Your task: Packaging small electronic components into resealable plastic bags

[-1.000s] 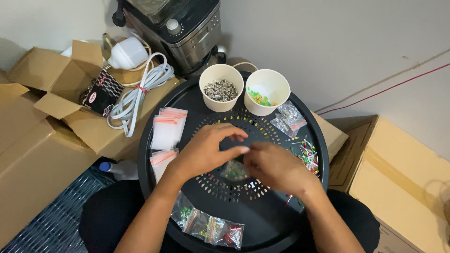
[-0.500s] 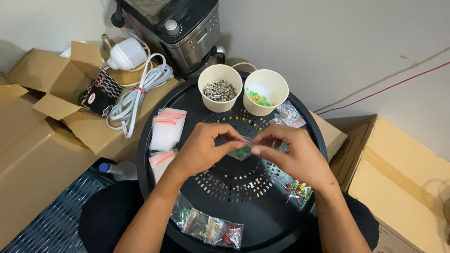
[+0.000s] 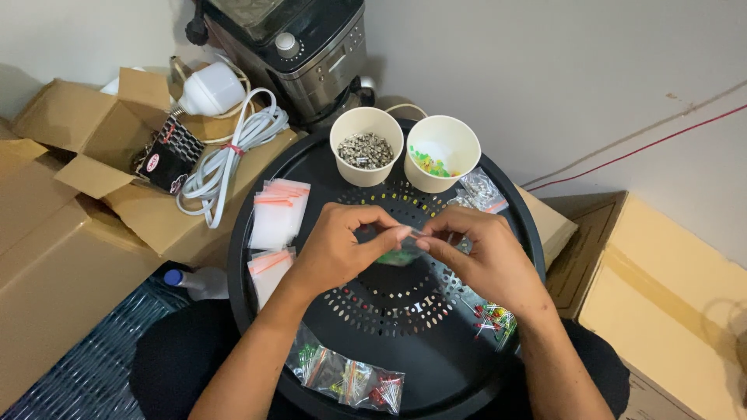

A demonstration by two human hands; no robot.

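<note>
Your left hand [image 3: 338,249] and right hand [image 3: 482,257] meet over the middle of the round black tray [image 3: 311,167], fingertips facing each other. Between them you hold a small clear zip bag [image 3: 403,250]: the left thumb and forefinger pinch one end of its top edge, the right thumb and forefinger pinch the other end, so both hands are closed on the same bag. The bag is lifted above the tray's ring of perforations; it is transparent, crumpled, and shows green contents (small parts, too blurred to tell their kind). Most of it is hidden behind your fingers.

Just behind your hands, at the tray's far rim, stand two white paper cups side by side: the left cup [image 3: 366,145] holds greyish metallic bits, the right cup [image 3: 443,153] holds green and yellow bits. Beside the right cup lie filled clear bags [image 3: 482,189]. To your left on the tray rests a stack of empty zip bags [image 3: 278,214] with red strips, and a second, smaller stack [image 3: 268,268] nearer to you. Near your right wrist lies a loose heap of red, green and yellow components [image 3: 494,319]. At the near rim sits a row of filled bags [image 3: 350,379] with mixed colours.

Off the tray, open cardboard boxes [image 3: 93,179] hold a coiled white cable [image 3: 226,159] and a white bulb [image 3: 212,88].
</note>
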